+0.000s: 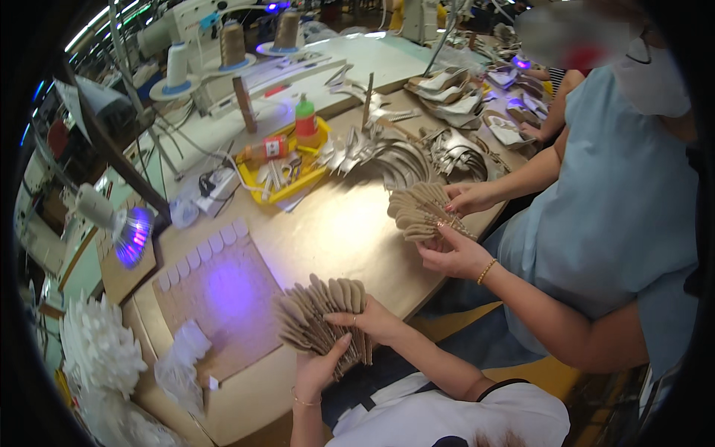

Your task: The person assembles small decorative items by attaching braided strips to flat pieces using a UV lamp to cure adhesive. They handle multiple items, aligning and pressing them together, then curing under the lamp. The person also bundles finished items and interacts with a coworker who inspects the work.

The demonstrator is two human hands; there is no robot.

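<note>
My left hand (pixel 319 370) and my right hand (pixel 372 320) are both closed on one fanned stack of beige insole-like pieces (pixel 316 309), with rounded ends spread upward. The left thumb presses the stack's near side, and the right fingers wrap its right edge. I hold it above the table's near edge. Close to it lies a brown board (pixel 223 305) with a row of pale rounded pieces (pixel 201 253) along its far edge. At the right, a co-worker's hands (pixel 462 231) hold a similar fanned stack (pixel 421 212).
A lamp (pixel 126 231) throws violet light on the board. Clear plastic bags (pixel 181 365) and a white bundle (pixel 100 343) are at the left. Beyond stand a yellow tray (pixel 279 195) with bottles, silvery curved shoe parts (pixel 398 160), and thread cones (pixel 232 45). The co-worker (pixel 588 216) is close at my right.
</note>
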